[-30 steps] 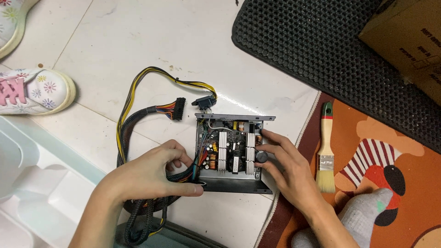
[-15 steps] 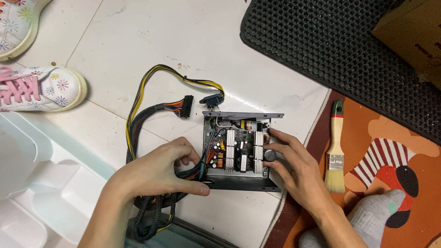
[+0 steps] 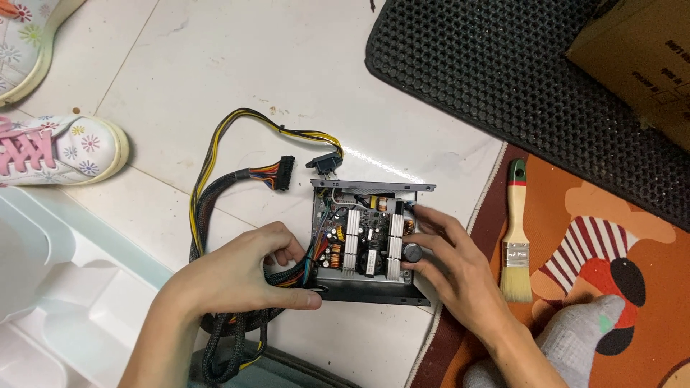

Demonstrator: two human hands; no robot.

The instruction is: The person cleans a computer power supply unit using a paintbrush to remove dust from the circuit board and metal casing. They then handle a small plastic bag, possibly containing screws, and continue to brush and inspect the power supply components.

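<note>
Since the earlier frame, little has shifted: both hands stay on the open power supply (image 3: 366, 241), and only the view has drifted a touch, so the unit sits slightly further right and lower in the picture. Nearest, at the bottom right, a grey sock (image 3: 575, 338) rests on an orange rug (image 3: 647, 237), and at the bottom left lies a pale plastic tray (image 3: 65, 294). Left hand (image 3: 241, 276) is curled over the black sleeved cables (image 3: 230, 338) where they leave the unit's left side, thumb stretched along the lower edge of the case, fingers bent and closed loosely around the bundle. Right hand (image 3: 453, 269) lies against the unit's right side, fingers half spread, fingertips touching the board near a black round capacitor (image 3: 412, 252); whether it grips anything I cannot tell. Between the hands the unit lies lid-off on the white tiled floor (image 3: 237, 72), its silver heat sinks (image 3: 351, 253) upright. Just right of it, on the rug, lies a paintbrush (image 3: 516, 241) with a green-tipped handle. Beyond the unit, yellow and black wires (image 3: 237, 133) loop to a connector (image 3: 285, 172). Farther left are flowered white shoes (image 3: 61, 147); farther right a black mesh mat (image 3: 517, 79) carries a cardboard box (image 3: 640, 57).
</note>
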